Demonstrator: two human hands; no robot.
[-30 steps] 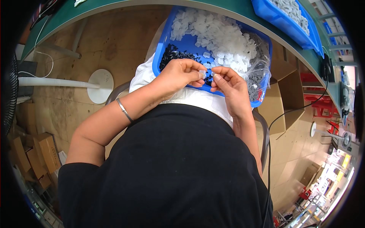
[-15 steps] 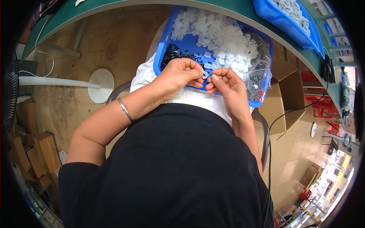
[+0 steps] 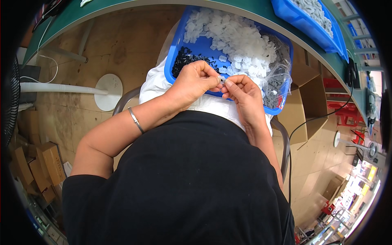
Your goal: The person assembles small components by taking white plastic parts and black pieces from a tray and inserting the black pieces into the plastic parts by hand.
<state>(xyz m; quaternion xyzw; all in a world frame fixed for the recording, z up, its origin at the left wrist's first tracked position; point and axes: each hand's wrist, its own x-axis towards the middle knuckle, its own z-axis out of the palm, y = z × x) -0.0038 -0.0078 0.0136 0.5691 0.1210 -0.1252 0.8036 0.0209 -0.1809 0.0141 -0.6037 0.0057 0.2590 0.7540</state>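
My left hand [image 3: 197,83] and my right hand [image 3: 244,90] meet over the near edge of a blue tray [image 3: 203,45] on my lap. Between their fingertips is a small translucent white plastic piece [image 3: 222,80], pinched from both sides. Fingers cover most of it, so its exact shape is hidden. In the tray lie a big heap of similar white plastic pieces [image 3: 241,38], a scatter of small black parts [image 3: 184,61] at the left, and a clear plastic bag [image 3: 281,77] with grey parts at the right.
A green table [image 3: 122,3] curves across beyond the tray, bearing another blue tray [image 3: 312,26] of pale parts. An open cardboard box [image 3: 308,102] stands on the right, with a black cable [image 3: 312,119] hanging near it. A white round stand base [image 3: 108,92] is on the floor at left.
My hands have drawn closer together, the left shifting slightly right, and their fingertips now cover more of the white piece. The tray and its contents look the same.
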